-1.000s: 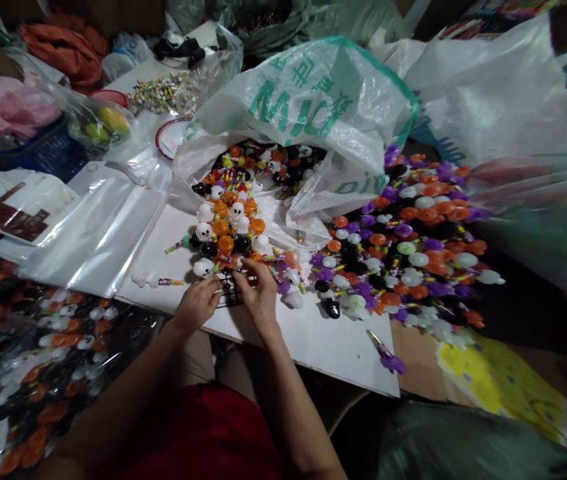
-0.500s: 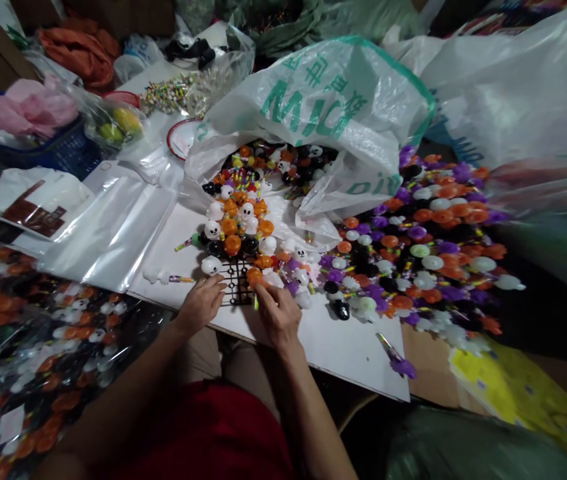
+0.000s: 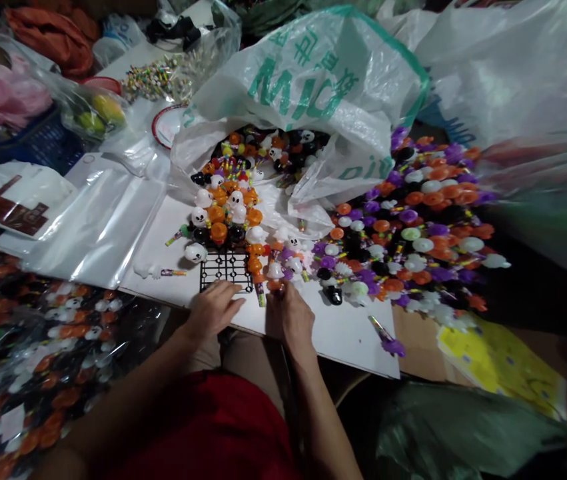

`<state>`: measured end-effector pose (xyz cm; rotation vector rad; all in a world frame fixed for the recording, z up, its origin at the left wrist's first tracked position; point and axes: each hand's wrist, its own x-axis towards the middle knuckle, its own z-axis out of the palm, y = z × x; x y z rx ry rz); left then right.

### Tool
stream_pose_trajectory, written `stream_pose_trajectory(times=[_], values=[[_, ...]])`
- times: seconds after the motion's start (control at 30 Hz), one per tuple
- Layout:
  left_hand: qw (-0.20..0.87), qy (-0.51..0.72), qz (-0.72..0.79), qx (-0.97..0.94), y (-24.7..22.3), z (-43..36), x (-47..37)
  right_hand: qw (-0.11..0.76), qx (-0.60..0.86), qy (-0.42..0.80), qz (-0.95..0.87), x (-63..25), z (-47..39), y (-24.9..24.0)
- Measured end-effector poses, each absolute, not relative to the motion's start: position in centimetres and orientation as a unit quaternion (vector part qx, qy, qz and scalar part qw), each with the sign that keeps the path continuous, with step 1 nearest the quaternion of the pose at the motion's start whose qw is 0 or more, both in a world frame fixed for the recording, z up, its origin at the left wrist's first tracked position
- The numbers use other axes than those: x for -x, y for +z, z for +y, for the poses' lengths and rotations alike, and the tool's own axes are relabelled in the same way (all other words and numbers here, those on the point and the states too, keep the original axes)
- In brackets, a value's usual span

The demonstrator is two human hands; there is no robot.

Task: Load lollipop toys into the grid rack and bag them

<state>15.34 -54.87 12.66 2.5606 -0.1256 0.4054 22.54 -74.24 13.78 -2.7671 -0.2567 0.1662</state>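
Observation:
My left hand [image 3: 216, 308] rests with fingers stretched out at the near edge of a black plastic grid [image 3: 226, 270]. Its fingertips touch or nearly touch the grid; nothing is held. My right hand [image 3: 294, 315] is closed, fingers pointing down at the table right of the grid. A bit of orange shows at its fingertips, but what they grip is mostly hidden. Between the hands lies an orange pumpkin-topped toy with a patterned tube [image 3: 260, 295]. A white skull-faced toy [image 3: 196, 252] sits at the grid's upper left corner. Small white ghost toys [image 3: 276, 269] lie just beyond my right hand.
A white plastic bag with green print [image 3: 308, 87] spills pumpkin and ghost toys. A big pile of purple, orange and white toys [image 3: 423, 227] lies to the right. Clear plastic sleeves [image 3: 93, 227] lie left. A purple-topped toy [image 3: 392, 345] is near the front edge.
My right hand has let go of the orange-topped toy beside the grid and moved right. My left hand has drawn slightly back, uncovering more of the grid. The view has shifted a little.

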Motion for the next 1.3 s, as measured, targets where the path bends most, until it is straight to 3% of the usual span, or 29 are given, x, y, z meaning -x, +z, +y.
stream_pose_trajectory(times=[0.1, 0.3, 0.4, 0.53, 0.7, 0.83, 1.03, 1.17, 1.3], values=[[0.237, 0.046, -0.069, -0.968, 13.5, -58.4, -17.6, 0.280, 0.955, 0.079, -0.062, -23.2, -74.4, 14.1], [0.181, -0.080, 0.009, -0.980, 14.5, -61.1, -17.8, 0.512, 0.847, -0.014, -0.141, -25.3, -73.1, 15.8], [0.283, -0.041, 0.057, -0.957, 14.2, -58.4, -14.5, 0.557, 0.797, 0.003, -0.233, -25.9, -70.9, 16.2], [0.471, 0.047, 0.186, -0.861, 13.7, -53.6, -10.7, 0.593, 0.777, 0.009, -0.212, -26.1, -68.8, 14.6], [0.500, 0.115, 0.298, -0.805, 13.0, -52.1, -11.5, 0.573, 0.790, 0.081, -0.202, -26.0, -65.6, 11.7], [0.478, 0.188, 0.245, -0.822, 12.2, -51.9, -12.9, 0.579, 0.785, 0.068, -0.208, -26.2, -63.1, 11.1], [0.413, 0.183, 0.195, -0.870, 10.0, -50.9, -13.6, 0.404, 0.860, 0.074, -0.302, -26.3, -61.3, 10.9], [0.385, 0.160, 0.251, -0.873, 9.2, -50.4, -14.1, 0.322, 0.884, 0.095, -0.326, -26.8, -60.1, 11.6], [0.381, 0.154, 0.245, -0.878, 10.1, -49.4, -14.0, 0.383, 0.869, 0.091, -0.299, -26.0, -61.5, 12.8]])
